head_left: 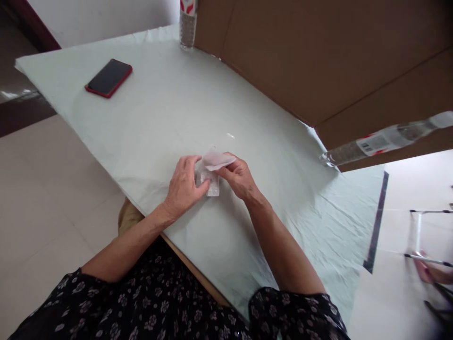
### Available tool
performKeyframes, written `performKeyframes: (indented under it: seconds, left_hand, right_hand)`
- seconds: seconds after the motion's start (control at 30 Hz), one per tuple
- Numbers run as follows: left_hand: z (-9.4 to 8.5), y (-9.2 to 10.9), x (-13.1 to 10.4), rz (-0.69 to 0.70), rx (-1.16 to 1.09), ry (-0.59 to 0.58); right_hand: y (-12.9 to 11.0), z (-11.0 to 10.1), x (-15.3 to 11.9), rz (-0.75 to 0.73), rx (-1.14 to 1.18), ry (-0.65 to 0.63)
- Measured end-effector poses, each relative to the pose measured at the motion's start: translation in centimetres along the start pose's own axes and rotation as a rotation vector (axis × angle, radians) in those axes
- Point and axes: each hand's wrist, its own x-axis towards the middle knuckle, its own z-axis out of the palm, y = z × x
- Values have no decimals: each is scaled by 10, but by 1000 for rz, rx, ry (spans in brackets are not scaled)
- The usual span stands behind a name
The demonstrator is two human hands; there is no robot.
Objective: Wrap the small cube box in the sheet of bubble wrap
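A small clear plastic case (pixel 213 190) with a bumpy surface lies on the pale green cloth near the table's front edge. My left hand (pixel 184 186) curves around its left side, thumb pressed on it and fingers bent. My right hand (pixel 239 177) pinches a thin, whitish, see-through sheet (pixel 217 159) between thumb and fingers. The sheet is raised over the far end of the case and hides part of it. Whether sheet and case are joined, I cannot tell.
A phone in a red case (pixel 109 78) lies at the far left of the cloth-covered table (pixel 159 108). Brown cardboard (pixel 283 56) stands along the far right side, with a water bottle (pixel 187 26) and another bottle (pixel 378 140) against it. A small shiny strip (pixel 230 136) lies beyond my hands.
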Motion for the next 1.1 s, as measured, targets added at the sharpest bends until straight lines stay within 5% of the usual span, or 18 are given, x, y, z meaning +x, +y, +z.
performKeyframes:
  seconds: [0.23, 0.43, 0.67, 0.97, 1.1]
  left_hand:
    - [-16, -5, 22, -32, -172, -316]
    - [-17, -2, 19, -137, -242, -275]
    - [-17, -9, 17, 30, -239, -293]
    - [-48, -23, 11, 288, -123, -496]
    - [-40, -29, 10, 328, -73, -452]
  right_hand:
    - [-7, 0, -6, -41, -88, -23]
    - [-9, 8, -23, -89, -291, 47]
    - [10, 11, -48, -221, -435, 41]
    - [29, 3, -59, -488, -646, -86]
    - [41, 3, -57, -520, -819, -61]
